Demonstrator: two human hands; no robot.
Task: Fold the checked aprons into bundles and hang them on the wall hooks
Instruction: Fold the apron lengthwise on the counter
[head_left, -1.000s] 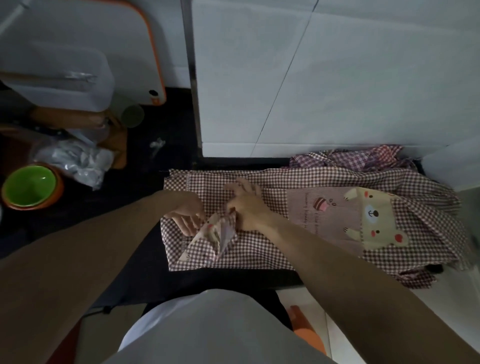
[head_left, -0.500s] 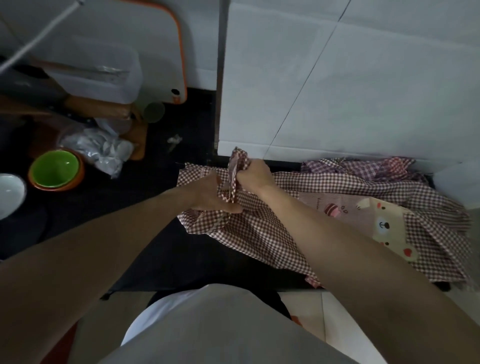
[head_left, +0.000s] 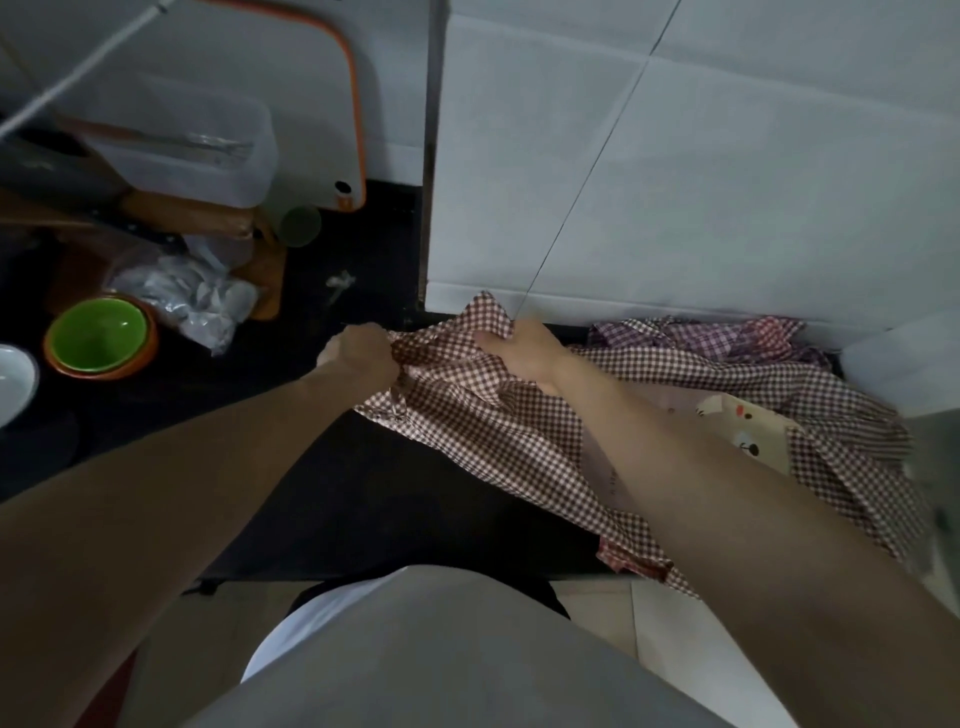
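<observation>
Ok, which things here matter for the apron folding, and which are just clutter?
Job: brown checked apron, gripped by left hand and right hand; purple checked apron behind it.
Clutter: green bowl, white bowl, crumpled plastic bag, orange-rimmed cutting board, clear plastic container.

I count two checked aprons: one brown (head_left: 498, 441), one purple (head_left: 717, 335). Two hands, left (head_left: 361, 358) and right (head_left: 524, 353). One green bowl (head_left: 96, 335), one white bowl (head_left: 13, 382).
</observation>
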